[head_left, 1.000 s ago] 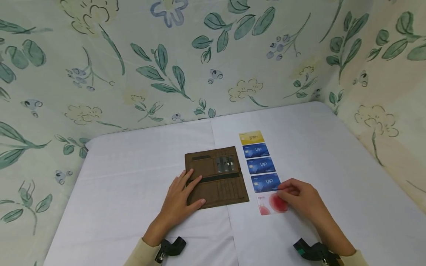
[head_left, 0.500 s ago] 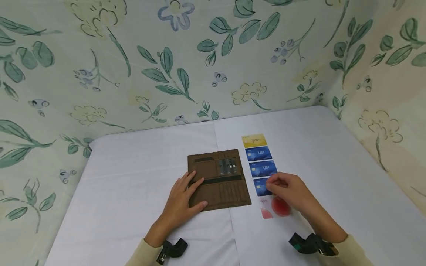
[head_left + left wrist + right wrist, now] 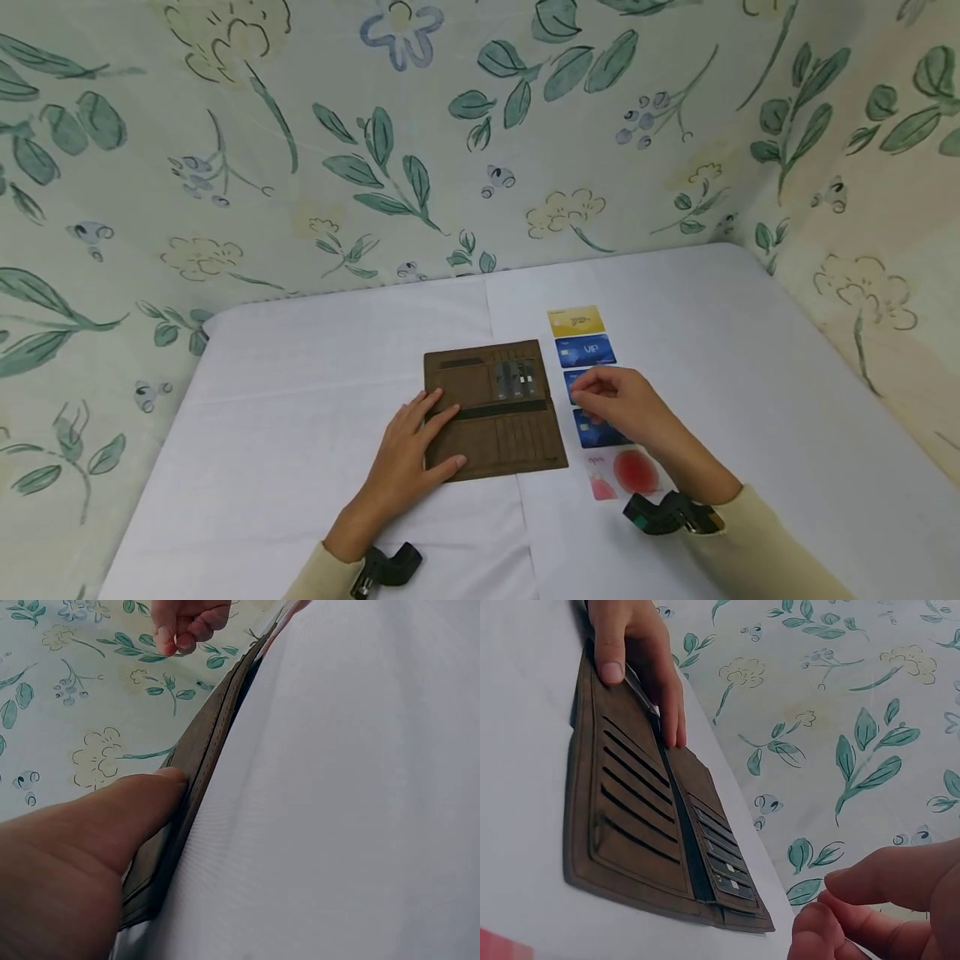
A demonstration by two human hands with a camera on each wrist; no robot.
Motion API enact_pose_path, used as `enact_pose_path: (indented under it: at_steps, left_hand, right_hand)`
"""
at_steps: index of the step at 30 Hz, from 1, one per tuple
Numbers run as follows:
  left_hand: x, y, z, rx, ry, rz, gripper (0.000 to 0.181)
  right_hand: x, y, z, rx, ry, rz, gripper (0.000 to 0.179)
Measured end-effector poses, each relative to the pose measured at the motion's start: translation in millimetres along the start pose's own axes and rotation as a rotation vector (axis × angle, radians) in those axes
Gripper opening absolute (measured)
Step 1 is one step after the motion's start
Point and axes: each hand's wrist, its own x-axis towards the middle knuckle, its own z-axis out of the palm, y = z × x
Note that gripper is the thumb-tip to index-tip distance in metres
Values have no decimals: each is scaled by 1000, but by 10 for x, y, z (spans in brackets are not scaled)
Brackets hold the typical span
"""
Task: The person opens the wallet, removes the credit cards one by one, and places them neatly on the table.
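A brown wallet [image 3: 517, 446] lies unfolded on the white cloth, showing its card slots and a clear window. My left hand [image 3: 405, 442] rests on its left side with fingers spread. To the right runs a column of cards: a yellow card [image 3: 576, 322], three blue VIP cards, and a white card with red circles [image 3: 636, 472]. My right hand [image 3: 630, 408] is over the blue cards, hiding parts of the middle one [image 3: 570, 386] and the lowest one [image 3: 592, 427]. Its fingers [image 3: 877, 922] are curled, thumb close to the index fingertip, and no card shows between them.
The white-covered table [image 3: 300, 375] reaches back to a floral-patterned curtain [image 3: 300, 150], which also closes off the right side. A black wrist camera [image 3: 390, 567] sits on the left wrist, another black camera [image 3: 663, 512] on the right.
My right hand has moved up and left, from the red-and-white card past the lowest blue card to the middle one. The left hand has stayed on the wallet. The view has shifted slightly.
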Motion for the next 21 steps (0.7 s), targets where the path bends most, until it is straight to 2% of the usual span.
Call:
enact_pose_path:
  at_steps: [11,14,21]
  left_hand:
    - [34,30,-46,-35,-1,-35,72]
    - [69,30,-64,-46,-15,-40,74]
    - [194,49,-53,-90,-49,-24,77]
  right_hand:
    - [202,-103,20,74,-58,-2,28]
    - [252,-122,27,105,-58,27,30]
    - [340,-155,39,121,-45,11,35]
